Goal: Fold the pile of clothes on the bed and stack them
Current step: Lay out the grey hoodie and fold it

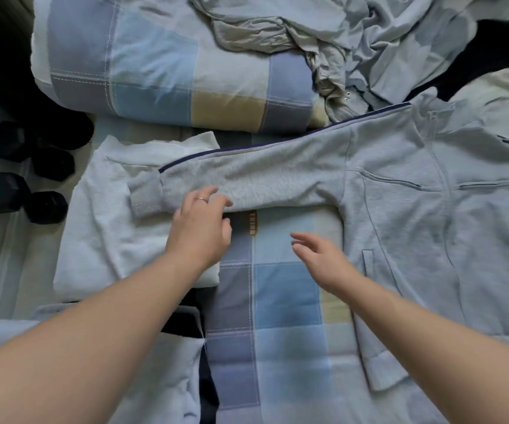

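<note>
A grey zip jacket [424, 209] lies spread flat on the bed at the right, its sleeve [247, 179] with a dark blue stripe stretched out to the left. My left hand [199, 228] hovers at the sleeve's lower edge near the cuff, fingers loosely bent, holding nothing. My right hand [320, 258] is over the checked bedsheet [283, 289] just left of the jacket's body, fingers relaxed and empty. A folded white garment [106, 228] lies under the cuff at the left. A loose pile of grey clothes [338, 41] sits at the back.
A rolled checked quilt [155, 65] lies across the back left. Black dumbbells [17, 175] rest on the floor off the bed's left edge. More pale fabric [155, 377] and a dark item [185, 322] lie at the near left.
</note>
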Available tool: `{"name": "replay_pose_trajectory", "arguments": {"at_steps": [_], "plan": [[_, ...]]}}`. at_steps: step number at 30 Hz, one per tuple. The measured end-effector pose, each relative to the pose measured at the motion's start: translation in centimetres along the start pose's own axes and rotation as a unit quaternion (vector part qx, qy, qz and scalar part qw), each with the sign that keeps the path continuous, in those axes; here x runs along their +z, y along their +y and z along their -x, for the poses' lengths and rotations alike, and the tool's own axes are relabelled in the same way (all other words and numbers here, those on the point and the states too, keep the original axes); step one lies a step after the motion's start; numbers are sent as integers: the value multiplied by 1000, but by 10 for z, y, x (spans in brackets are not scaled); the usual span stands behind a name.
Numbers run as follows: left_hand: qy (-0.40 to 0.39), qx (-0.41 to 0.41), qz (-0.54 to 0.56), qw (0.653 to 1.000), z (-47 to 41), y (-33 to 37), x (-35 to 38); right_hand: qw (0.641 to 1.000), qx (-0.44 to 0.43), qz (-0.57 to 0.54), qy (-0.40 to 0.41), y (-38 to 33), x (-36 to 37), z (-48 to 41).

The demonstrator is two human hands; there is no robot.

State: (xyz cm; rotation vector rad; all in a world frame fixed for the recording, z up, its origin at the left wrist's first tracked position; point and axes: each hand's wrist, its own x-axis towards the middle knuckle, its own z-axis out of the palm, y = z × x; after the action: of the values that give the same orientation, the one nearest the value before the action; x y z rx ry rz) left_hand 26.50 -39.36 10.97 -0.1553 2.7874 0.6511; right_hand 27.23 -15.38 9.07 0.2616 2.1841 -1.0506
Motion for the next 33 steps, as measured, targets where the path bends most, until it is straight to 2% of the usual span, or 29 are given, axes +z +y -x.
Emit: {"name": "replay_pose_trajectory", "arguments": {"at_steps": [3, 6, 9, 11, 13, 15, 18, 20, 24, 26, 28, 31, 33], "plan": [[-92, 23, 44, 995, 30, 58, 42, 998, 49, 12, 28, 73, -54, 37], [-194, 7, 48, 980, 66, 120, 94, 994, 95, 40, 44, 148, -114, 73], [-265, -43, 56, 962, 101, 179, 153, 988, 122, 79, 46, 224, -169, 102], [-278, -112, 84, 950, 123, 213, 193, 980, 125, 153, 21, 272, -195, 115], [-244, -226, 161, 929, 141, 243, 234, 964, 98, 249, -5, 314, -208, 123], [-176, -354, 242, 886, 156, 268, 276, 935, 32, 352, -34, 352, -204, 126], [-87, -447, 290, 842, 164, 281, 314, 891, -51, 445, -75, 374, -177, 118], [-69, -450, 265, 850, 169, 284, 330, 869, -77, 483, -82, 390, -156, 114], [-62, -422, 215, 879, 182, 279, 338, 847, -142, 508, 68, 409, -141, 109], [-57, -404, 218, 887, 186, 274, 336, 831, -143, 525, 116, 409, -149, 104], [-61, -386, 215, 895, 188, 271, 334, 831, -124, 533, 102, 402, -161, 100], [-62, -371, 205, 904, 191, 266, 331, 873, -102, 475, 37, 397, -171, 103], [-66, -377, 192, 904, 195, 256, 335, 885, -122, 448, -31, 396, -168, 111]]}}
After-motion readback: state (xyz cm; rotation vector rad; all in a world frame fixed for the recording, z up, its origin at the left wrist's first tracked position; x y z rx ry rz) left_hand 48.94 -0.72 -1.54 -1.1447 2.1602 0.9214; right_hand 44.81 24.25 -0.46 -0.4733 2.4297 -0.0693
